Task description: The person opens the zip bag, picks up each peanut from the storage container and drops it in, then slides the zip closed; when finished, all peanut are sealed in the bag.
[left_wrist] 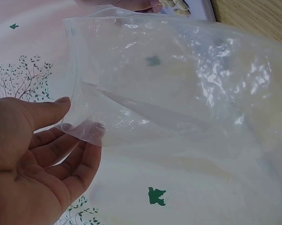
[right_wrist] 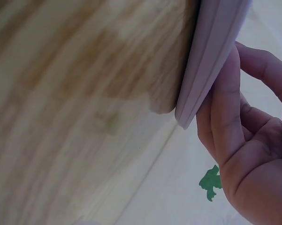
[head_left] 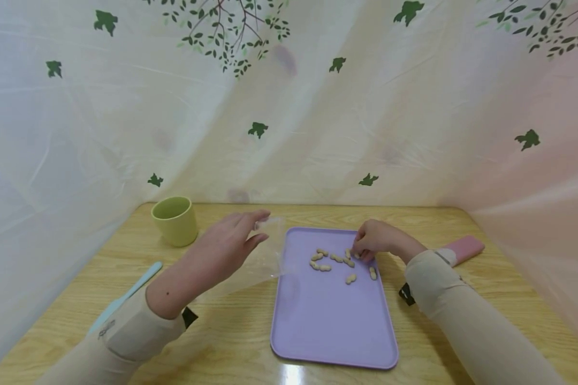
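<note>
A clear plastic bag hangs from my left hand, its edge caught between thumb and fingers. In the left wrist view the fingertips show through the film. My right hand reaches down over the far right corner of a lilac tray, its fingertips pinching a peanut. Several more unshelled peanuts lie scattered over the tray's far half. One peanut sits by the right rim. In the right wrist view the tray's rim hides the right fingertips.
A yellow-green cup stands at the back left of the wooden table. A light blue utensil lies beside the left forearm. Beyond the right wrist is a pink item. A patterned curtain hangs behind the table.
</note>
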Tool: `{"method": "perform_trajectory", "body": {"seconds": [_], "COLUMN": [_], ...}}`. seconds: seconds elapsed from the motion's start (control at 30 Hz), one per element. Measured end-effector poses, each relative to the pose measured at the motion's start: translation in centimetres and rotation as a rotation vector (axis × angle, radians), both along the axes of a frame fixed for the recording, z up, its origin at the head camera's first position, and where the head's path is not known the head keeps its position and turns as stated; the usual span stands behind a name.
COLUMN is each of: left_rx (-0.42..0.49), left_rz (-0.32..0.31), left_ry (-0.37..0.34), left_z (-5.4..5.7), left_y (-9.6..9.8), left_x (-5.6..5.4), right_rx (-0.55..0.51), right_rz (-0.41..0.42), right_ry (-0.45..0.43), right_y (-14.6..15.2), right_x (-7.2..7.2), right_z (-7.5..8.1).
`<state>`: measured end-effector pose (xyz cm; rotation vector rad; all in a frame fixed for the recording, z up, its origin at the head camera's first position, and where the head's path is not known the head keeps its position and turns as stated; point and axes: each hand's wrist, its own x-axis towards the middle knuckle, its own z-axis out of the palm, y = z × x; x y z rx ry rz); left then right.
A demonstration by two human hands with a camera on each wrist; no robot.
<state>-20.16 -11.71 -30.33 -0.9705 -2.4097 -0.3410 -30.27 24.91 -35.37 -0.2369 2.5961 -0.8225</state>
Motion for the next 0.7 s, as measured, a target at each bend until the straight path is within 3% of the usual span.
{"method": "perform_trajectory", "body": {"seconds": [0.4, 0.7], "left_rx": [-0.003, -0.004], "left_rz": [0.003, 0.008], "left_ry": [0.004, -0.019], "left_z": [0.0, 0.2], "left_y": [0.1, 0.3], "left_x": [-0.1, -0.1], "right_rx": [-0.112, -0.211], "right_rz": [-0.016, 0.028], "right_ry": [-0.021, 0.019], "right_y": [0.6, 0.7], "right_x": [0.3, 1.1], "right_z": [0.0, 1.4]}}
